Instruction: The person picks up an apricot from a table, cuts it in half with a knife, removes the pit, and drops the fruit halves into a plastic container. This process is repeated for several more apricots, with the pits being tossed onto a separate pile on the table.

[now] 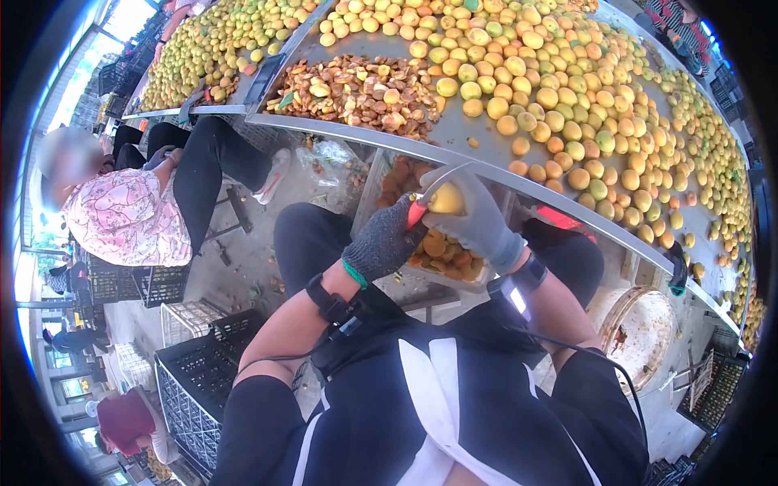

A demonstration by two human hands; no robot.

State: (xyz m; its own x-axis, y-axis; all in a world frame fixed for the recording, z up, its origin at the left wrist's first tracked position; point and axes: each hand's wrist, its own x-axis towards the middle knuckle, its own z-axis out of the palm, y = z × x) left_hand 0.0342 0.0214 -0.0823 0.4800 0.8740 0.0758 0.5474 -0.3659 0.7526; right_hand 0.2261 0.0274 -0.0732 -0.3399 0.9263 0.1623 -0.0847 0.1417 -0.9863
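My left hand [382, 243], in a dark knitted glove with a green cuff, is closed round the red handle of a knife [416, 212]. The curved blade reaches up and right, against a yellow apricot [446, 199]. Holding that apricot is my right hand [480, 217], in a grey glove. Both hands are close together above a crate of cut apricot pieces [448, 253], just in front of the metal table edge [454, 159].
Whole apricots [519, 73] cover much of the table, beside a pile of brown pieces [356, 91]. A seated person [134, 198] is at the left. A black crate [190, 381] stands lower left, a white bucket [640, 336] at the right.
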